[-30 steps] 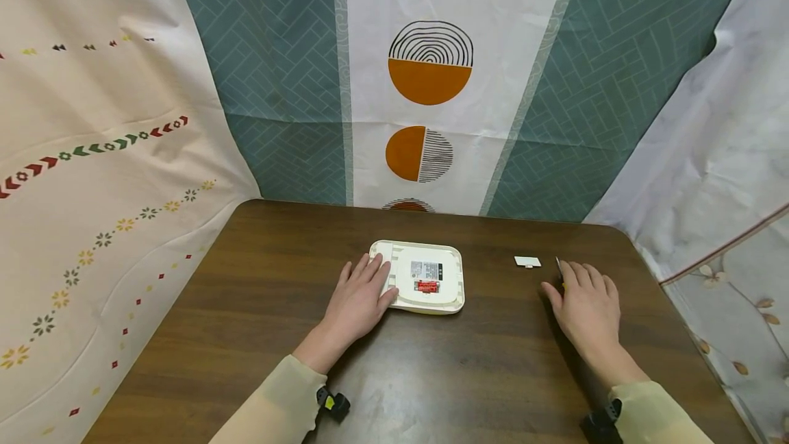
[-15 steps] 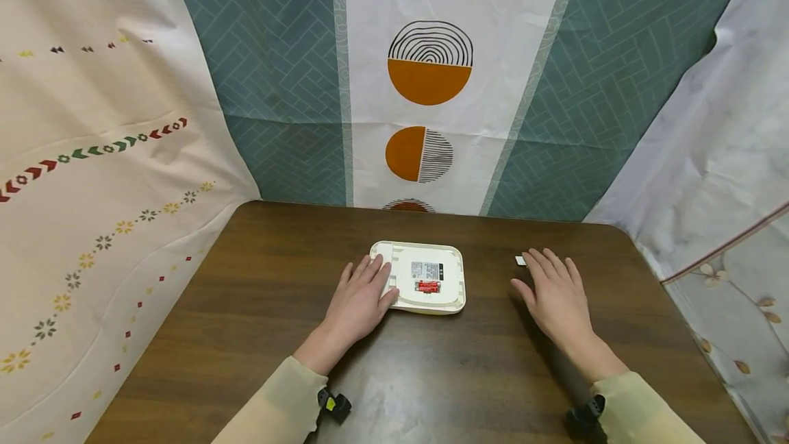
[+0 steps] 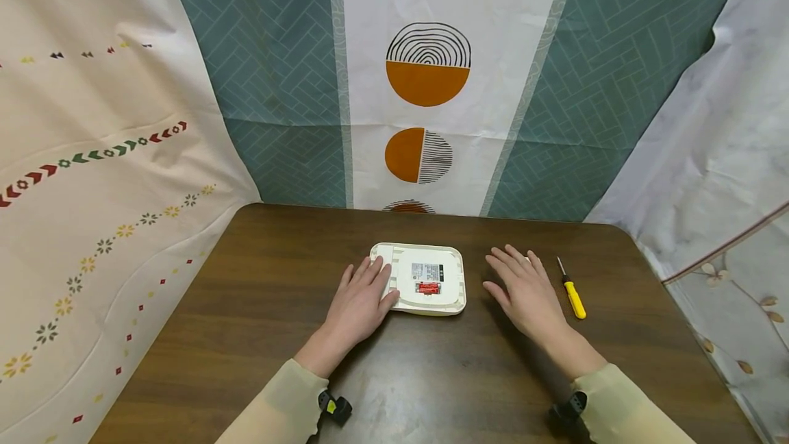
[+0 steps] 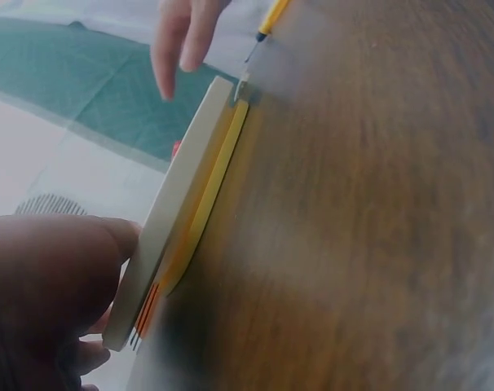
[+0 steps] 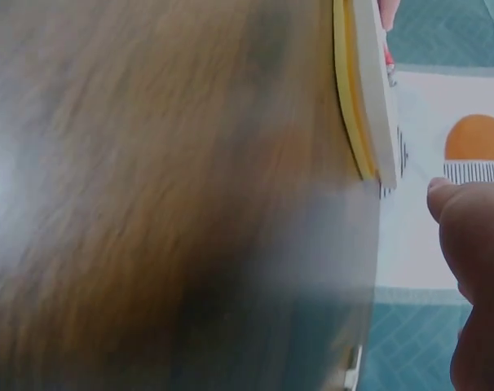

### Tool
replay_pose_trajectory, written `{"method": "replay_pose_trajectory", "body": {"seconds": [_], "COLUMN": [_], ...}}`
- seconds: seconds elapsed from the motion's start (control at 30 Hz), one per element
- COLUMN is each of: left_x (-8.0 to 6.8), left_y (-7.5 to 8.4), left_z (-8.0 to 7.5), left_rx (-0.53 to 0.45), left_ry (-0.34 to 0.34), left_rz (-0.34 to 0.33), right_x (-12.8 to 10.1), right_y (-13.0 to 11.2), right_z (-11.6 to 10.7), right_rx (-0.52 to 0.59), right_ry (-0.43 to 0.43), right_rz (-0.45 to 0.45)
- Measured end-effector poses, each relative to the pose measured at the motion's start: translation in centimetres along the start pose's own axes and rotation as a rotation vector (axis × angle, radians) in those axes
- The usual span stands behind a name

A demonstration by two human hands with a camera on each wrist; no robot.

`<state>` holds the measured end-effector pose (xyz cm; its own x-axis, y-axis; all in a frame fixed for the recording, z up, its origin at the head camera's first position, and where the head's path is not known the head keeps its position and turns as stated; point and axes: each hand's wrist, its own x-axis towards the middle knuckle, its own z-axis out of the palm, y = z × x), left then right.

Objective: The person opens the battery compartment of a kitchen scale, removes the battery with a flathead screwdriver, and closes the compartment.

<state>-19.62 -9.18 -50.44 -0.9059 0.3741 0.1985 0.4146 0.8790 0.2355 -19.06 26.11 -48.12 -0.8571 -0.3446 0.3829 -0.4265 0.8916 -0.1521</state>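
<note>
white device [image 3: 452, 279] is seen flat on the table [image 3: 431, 382], middle of scene, toward the far side. back face is likely turned up: label [image 3: 422, 270] is shown, and red batteries [image 3: 428, 288] are exposed in an uncovered bay; count not made out.

device's left edge is steadied by the left hand [image 3: 359, 300]; fingers are laid along it, thumb is placed at the near-left corner, no clench seen. nothing is seen grasped by the right hand [image 3: 527, 293]; fingers are stretched out, held between device and screwdriver [image 3: 574, 297]. screwdriver is left lying at right, untouched.

white sliver [image 5: 354, 371] is glimpsed in right wrist view; identity can't be told.

device is judged light and stiff, smooth plastic, a bit slippery; thin rim tabs might be snapped if forced. best held by opposite side walls, left and right, with the open bay kept unpressed. batteries are best pried at one end.
</note>
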Motion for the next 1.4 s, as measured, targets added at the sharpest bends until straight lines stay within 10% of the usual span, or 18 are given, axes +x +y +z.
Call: {"method": "replay_pose_trajectory", "body": {"seconds": [1.4], "left_x": [-0.1], "left_y": [0.2], "left_z": [-0.2], "left_rx": [-0.017], "left_ry": [0.005], "left_rz": [-0.006], "right_x": [3.7], "right_y": [-4.6], "right_z": [2.1], "right_rx": [0.098], "right_ry": [-0.024], "right_rz": [-0.280]}}
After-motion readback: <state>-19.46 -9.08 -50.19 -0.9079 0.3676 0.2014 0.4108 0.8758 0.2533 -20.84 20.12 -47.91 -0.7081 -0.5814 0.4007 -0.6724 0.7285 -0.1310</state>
